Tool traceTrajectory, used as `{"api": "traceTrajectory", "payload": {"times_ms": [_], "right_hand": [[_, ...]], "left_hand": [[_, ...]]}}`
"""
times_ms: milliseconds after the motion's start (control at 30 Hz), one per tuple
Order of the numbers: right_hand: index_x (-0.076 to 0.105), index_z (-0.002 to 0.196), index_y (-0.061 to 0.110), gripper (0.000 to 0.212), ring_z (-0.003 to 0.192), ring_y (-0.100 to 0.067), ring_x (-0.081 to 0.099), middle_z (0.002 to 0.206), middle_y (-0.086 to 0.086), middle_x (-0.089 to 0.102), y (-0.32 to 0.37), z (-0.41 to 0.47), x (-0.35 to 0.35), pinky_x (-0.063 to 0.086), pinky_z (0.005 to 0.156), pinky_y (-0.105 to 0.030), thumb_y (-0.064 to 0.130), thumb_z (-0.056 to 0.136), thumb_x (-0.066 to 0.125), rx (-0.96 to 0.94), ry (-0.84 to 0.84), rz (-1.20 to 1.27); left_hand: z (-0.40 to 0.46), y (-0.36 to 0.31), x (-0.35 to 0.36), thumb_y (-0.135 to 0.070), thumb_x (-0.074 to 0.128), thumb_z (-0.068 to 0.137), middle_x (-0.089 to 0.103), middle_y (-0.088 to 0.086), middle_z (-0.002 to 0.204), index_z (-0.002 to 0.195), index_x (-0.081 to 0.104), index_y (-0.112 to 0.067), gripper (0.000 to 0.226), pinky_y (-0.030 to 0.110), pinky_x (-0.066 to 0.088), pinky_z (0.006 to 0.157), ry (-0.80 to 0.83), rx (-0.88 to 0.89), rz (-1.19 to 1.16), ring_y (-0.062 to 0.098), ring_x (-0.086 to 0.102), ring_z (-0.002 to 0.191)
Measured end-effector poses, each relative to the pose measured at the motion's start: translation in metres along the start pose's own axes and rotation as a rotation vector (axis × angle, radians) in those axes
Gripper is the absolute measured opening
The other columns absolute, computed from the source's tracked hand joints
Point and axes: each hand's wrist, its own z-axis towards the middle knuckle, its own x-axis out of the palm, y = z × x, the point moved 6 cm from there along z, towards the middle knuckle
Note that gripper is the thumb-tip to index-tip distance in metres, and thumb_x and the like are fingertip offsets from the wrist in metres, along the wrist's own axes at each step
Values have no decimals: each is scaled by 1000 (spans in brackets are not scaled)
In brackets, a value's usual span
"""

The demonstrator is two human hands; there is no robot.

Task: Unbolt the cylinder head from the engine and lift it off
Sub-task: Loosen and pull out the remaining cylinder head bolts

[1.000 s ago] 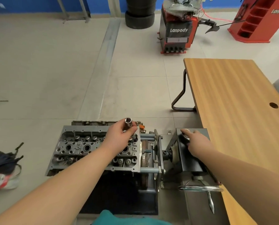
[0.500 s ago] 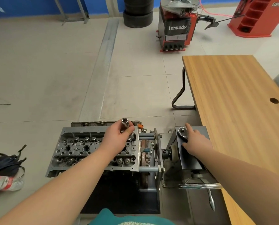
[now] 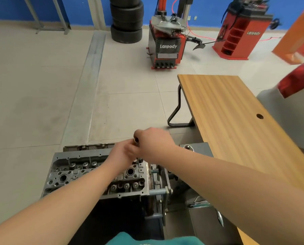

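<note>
Cylinder head (image 3: 87,174) seated flat on top of the engine (image 3: 154,184), in the lower middle of the view, just left of the black stand box (image 3: 199,149) and the wooden table (image 3: 236,124). Both hands met above its far right corner: left hand (image 3: 122,154) curled around a small metal socket (image 3: 135,139), right hand (image 3: 154,144) closed over the same spot from the right; whether those right fingers grip the socket or a tool beneath cannot be told, being hidden. Judged a heavy, rigid metal casting, unyielding, likely slick with oil and sharp along machined edges. No bending or give to count on; weight spread along its length, so best taken with 2 hands, 1 at each short end, fingers under the outer rim rather than in the valve pockets or bores. Probably still bolted down, so no lift yet. Risk once loose: tilting, jamming, or slipping onto the block face.
</note>
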Motion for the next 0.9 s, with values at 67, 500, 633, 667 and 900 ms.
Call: {"api": "traceTrajectory", "payload": {"times_ms": [67, 500, 633, 667, 900], "right_hand": [[61, 105, 17, 34, 74, -29, 57, 73, 1, 47, 5, 6, -2, 26, 50, -30, 47, 104, 45, 33, 30, -68], [57, 131, 28, 33, 104, -22, 58, 119, 1, 56, 25, -6, -20, 51, 74, -38, 26, 98, 60, -141, 270, -145], [59, 105, 16, 32, 80, -27, 64, 85, -3, 61, 18, 6, -25, 40, 53, -32, 46, 106, 47, 205, 221, -232], [57, 98, 15, 27, 77, -27, 63, 81, -3, 58, 20, 7, -24, 36, 51, -31, 39, 107, 49, 218, 233, -260], [64, 109, 23, 24, 97, -26, 60, 115, 1, 52, 23, -2, -25, 57, 81, -44, 5, 93, 64, 45, 328, -128]], "left_hand": [[5, 4, -7, -6, 60, 94, 72, -21, 76, 76, 68, -36, 35, 7, 43, 60, 51, 35, -57, -9, 62, 69], [29, 4, -14, -29, 72, 95, 73, -24, 81, 83, 71, -37, 14, 9, 46, 63, 332, 264, 52, -6, 66, 77], [30, 2, -15, -28, 91, 78, 78, -12, 80, 85, 75, -39, 20, 14, 53, 65, 283, 269, -113, 3, 72, 73], [31, 2, -14, -27, 92, 77, 78, -9, 83, 86, 75, -37, 22, 20, 57, 71, 285, 277, -120, 5, 74, 75], [29, -1, -8, -19, 65, 103, 76, -18, 89, 95, 70, -37, 21, 32, 58, 88, 440, 342, -12, 5, 73, 90]]}}
